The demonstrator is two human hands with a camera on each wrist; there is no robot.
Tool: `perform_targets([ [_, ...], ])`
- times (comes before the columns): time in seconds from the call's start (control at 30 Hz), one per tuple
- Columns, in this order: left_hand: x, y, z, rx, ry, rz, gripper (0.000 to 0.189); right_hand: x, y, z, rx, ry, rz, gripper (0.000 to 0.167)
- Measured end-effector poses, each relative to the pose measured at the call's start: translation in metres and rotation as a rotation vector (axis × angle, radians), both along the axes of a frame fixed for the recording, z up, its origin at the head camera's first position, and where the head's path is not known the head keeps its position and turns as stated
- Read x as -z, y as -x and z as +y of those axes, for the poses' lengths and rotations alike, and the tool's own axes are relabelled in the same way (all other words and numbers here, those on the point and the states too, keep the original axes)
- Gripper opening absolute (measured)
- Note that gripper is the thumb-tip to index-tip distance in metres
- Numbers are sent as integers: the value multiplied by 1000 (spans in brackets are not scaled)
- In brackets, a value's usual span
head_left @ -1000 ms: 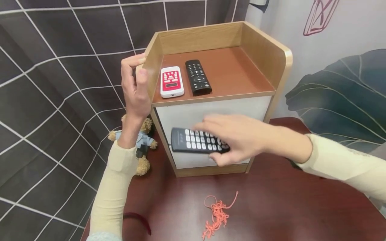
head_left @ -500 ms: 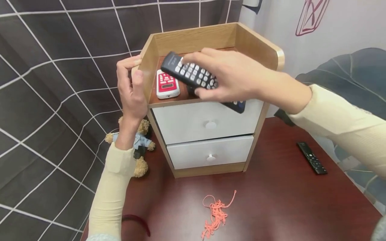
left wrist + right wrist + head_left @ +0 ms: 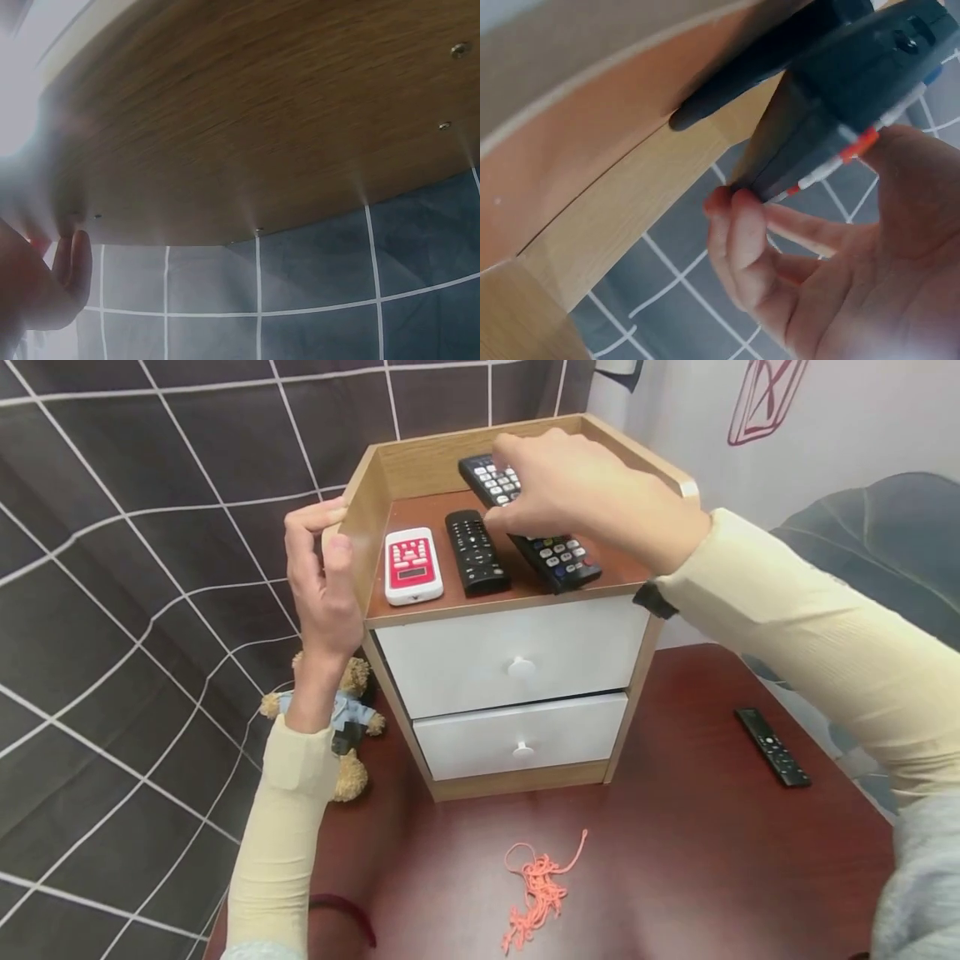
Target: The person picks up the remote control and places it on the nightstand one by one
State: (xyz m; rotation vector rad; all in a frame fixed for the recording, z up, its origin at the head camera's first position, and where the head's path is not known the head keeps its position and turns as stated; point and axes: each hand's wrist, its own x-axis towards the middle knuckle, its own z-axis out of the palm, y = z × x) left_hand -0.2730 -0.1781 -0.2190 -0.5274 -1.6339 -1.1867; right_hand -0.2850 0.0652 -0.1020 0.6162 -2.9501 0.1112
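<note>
My right hand (image 3: 573, 485) pinches a dark remote control (image 3: 562, 560) with pale buttons by its long edges. This remote is tilted over the brown top of a small wooden cabinet (image 3: 491, 627). In the right wrist view the remote control (image 3: 810, 120) is between fingers and thumb, near another black remote (image 3: 742, 71). That black remote (image 3: 477, 553) lies on the cabinet top, left of the held one. Beside it is a white-and-red remote-like device (image 3: 412, 568) with a small display. My left hand (image 3: 326, 585) grips the cabinet's left side panel (image 3: 367, 535), fingers against its outer face (image 3: 225, 150).
Raised wooden panels edge the cabinet top on the back and sides. Another black remote (image 3: 772, 747) lies on the dark red table (image 3: 675, 852) at right. Tangled orange string (image 3: 536, 893) lies in front. A teddy bear (image 3: 348, 718) is at left, near the gridded curtain (image 3: 150, 610).
My right hand has carried the remote control up from before the drawers, across the white-and-red device, to the cabinet top right of the black remote. My left hand stays on the panel.
</note>
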Motion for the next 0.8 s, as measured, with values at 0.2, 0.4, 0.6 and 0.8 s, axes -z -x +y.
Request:
perform_targets([
  [0.2, 1, -1, -3, 1, -4, -1, 50, 1, 13, -6, 82, -101, -73, 76],
  [0.4, -4, -5, -1, 14, -17, 20, 48, 1, 20, -11, 123, -143, -169, 76],
  [0.6, -7, -9, 0, 15, -22, 27, 46, 3, 20, -14, 115, -164, -182, 71],
  [0.8, -10, -14, 0, 17, -13, 21, 45, 4, 21, -14, 108, -219, -148, 75],
])
